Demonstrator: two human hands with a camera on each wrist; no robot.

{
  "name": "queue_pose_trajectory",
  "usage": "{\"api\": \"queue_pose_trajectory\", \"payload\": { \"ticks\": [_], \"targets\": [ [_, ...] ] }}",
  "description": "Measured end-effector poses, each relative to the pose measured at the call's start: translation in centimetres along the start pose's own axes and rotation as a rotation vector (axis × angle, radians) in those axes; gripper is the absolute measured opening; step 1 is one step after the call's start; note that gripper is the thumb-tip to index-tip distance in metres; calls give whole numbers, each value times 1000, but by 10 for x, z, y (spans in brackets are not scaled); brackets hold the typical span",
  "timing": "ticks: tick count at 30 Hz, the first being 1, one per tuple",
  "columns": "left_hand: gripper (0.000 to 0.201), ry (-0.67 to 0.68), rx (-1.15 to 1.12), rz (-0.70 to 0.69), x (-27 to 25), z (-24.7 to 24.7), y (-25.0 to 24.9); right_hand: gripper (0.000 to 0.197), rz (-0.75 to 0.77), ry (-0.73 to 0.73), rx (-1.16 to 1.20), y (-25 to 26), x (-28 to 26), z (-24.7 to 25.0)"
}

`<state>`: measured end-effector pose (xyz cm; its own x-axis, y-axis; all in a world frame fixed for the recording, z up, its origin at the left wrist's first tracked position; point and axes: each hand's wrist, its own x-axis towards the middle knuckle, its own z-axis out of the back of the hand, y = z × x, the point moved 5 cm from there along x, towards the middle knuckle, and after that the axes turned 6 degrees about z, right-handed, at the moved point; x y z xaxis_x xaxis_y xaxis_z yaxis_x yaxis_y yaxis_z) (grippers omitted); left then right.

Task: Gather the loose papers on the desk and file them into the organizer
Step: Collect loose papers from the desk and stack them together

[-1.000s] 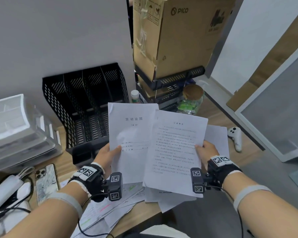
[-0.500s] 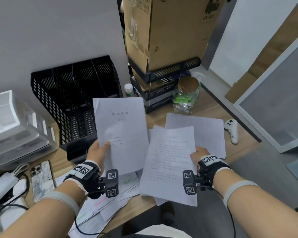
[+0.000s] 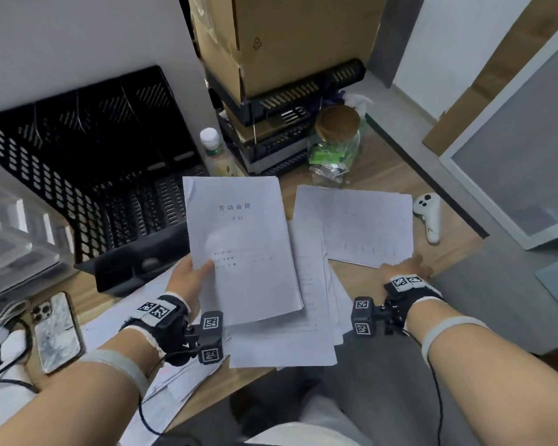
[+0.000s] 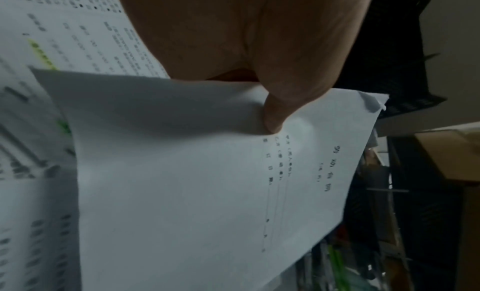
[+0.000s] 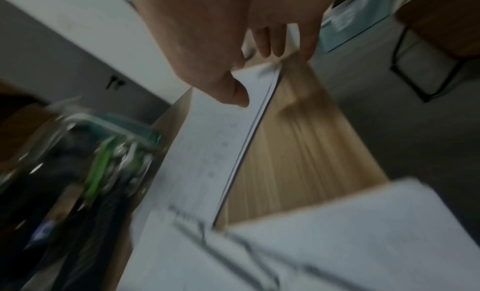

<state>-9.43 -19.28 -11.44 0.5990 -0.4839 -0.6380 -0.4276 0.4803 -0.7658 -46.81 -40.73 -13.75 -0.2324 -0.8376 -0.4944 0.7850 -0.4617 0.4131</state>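
Currently the organizer point(image 3: 87, 175), a black perforated rack with upright slots, stands just beyond and left of the left hand point(image 3: 187, 278). That hand pinches a title sheet point(image 3: 242, 249) by its lower left edge, thumb on the printed face, and holds it raised above the loose papers point(image 3: 284, 346) lying on the table point(image 3: 380, 169) between the two hands. To the right, the right hand point(image 3: 406, 268) rests at the near corner of a separate paper stack point(image 3: 358, 223); in the right wrist view the thumb lies on top and the fingers curl under the edge, gripping it.

For this step, slide the fingers fully beneath the stack before lifting, so no lower sheet stays behind, then square the edges against the held sheet.

Readable text: the title sheet is headed 劳动合同; the smaller lines beneath are too blurred to read.
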Motion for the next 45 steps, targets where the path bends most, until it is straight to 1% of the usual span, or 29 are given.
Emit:
{"api": "queue_pose_trajectory", "payload": {
  "ticks": [1, 2, 4, 6, 7, 9, 11, 12, 13, 16, 18, 19, 21, 23, 26, 28, 32, 34, 35, 37, 39, 40, 41, 43, 45],
  "targets": [
    [32, -8, 19, 22, 1, -4, 6, 69, -48, 0, 22, -7, 12, 7],
    [30, -16, 35, 44, 4, -8, 13, 67, -65, 18, 47, -10, 21, 12],
    [24, -19, 63, 78, 6, -15, 21, 64, -69, 114, 124, -11, 35, 13],
    [25, -26, 90, 105, 8, -22, 27, 62, -82, 192, 215, -12, 44, 9],
    [28, -27, 107, 110, 9, -25, 27, 59, -79, 191, 264, -13, 48, 6],
    [34, -41, 136, 121, 11, -29, 28, 44, -82, 170, 389, -12, 48, 3],
    [35, -48, 156, 136, 12, -33, 28, 25, -99, 201, 491, -7, 38, 6],
    [35, -46, 165, 146, 12, -34, 27, 20, -94, 216, 516, -6, 35, 7],
    [36, -35, 170, 155, 10, -37, 26, 22, -67, 219, 533, -5, 34, 9],
    [41, -8, 183, 178, 5, -42, 26, 47, 23, 95, 638, -1, 30, 24],
    [42, 14, 188, 195, 4, -44, 28, 55, 17, 7, 838, -3, 23, 34],
    [42, 20, 198, 201, 3, -46, 30, 54, -3, -11, 970, -3, 20, 37],
    [42, 21, 227, 200, 3, -47, 34, 50, -36, 4, 1213, -3, 15, 38],
    [45, 9, 241, 191, 3, -49, 34, 48, -77, 1, 1349, -3, 11, 39],
    [47, 2, 250, 170, 5, -48, 37, 51, -109, -78, 1456, -6, -2, 41],
    [47, 25, 252, 165, 3, -47, 35, 53, -94, -142, 1486, -7, -18, 47],
    [44, 61, 244, 171, -4, -45, 30, 38, -75, -205, 1491, -3, -49, 63],
    [42, 78, 246, 189, -6, -42, 30, 31, -71, -203, 1495, -3, -57, 66],
    [41, 88, 237, 202, -7, -40, 30, 30, -62, -178, 1485, -4, -58, 64],
    [37, 124, 212, 224, -8, -37, 33, 34, -81, -75, 1408, -8, -65, 51],
    [26, 171, 155, 254, -14, -39, 35, 31, -113, 87, 1270, -12, -81, 26],
    [21, 191, 120, 263, -17, -39, 36, 30, -126, 189, 1180, -13, -93, 9],
    [21, 214, 103, 270, -20, -40, 37, 28, -133, 303, 1077, -13, -107, -9],
    [32, 272, 112, 283, -23, -40, 41, 24, -115, 552, 847, -11, -139, -46],
    [40, 347, 133, 298, -24, -44, 46, 19, -90, 748, 659, -9, -163, -79]
  ]
}}
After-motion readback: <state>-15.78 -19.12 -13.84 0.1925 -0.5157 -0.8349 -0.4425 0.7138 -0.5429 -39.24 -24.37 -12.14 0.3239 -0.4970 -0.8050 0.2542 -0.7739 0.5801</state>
